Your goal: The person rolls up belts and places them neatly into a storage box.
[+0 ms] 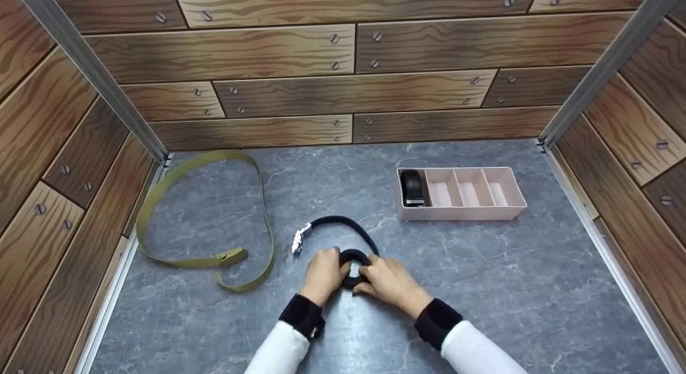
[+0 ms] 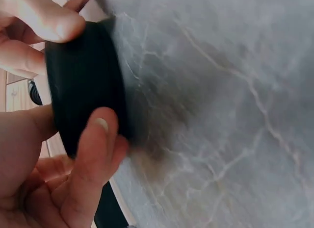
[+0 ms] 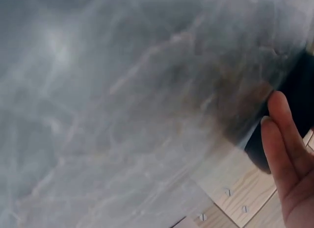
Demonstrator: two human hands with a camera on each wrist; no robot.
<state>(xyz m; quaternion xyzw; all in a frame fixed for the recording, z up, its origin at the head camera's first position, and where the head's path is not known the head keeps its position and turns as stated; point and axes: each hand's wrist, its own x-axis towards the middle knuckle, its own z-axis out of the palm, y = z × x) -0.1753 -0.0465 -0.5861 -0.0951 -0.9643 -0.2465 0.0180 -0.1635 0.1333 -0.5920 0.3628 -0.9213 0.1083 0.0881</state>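
Both hands grip a partly rolled black belt low over the floor in the middle of the head view. My left hand holds the coil's left side, thumb at its inner opening. On the opposite side, my right hand pinches the coil between thumb and fingers. A loose end of the strap curves away behind the coil to a shiny silver buckle. In the left wrist view, fingers of both hands press on the coil's broad outer face. The right wrist view shows fingertips against the black strap.
An olive webbing belt lies in a loose loop at left, its buckle toward the front. At right stands a pale pink divided box, with a rolled black belt in its leftmost compartment. Wood-patterned walls enclose the grey marbled surface.
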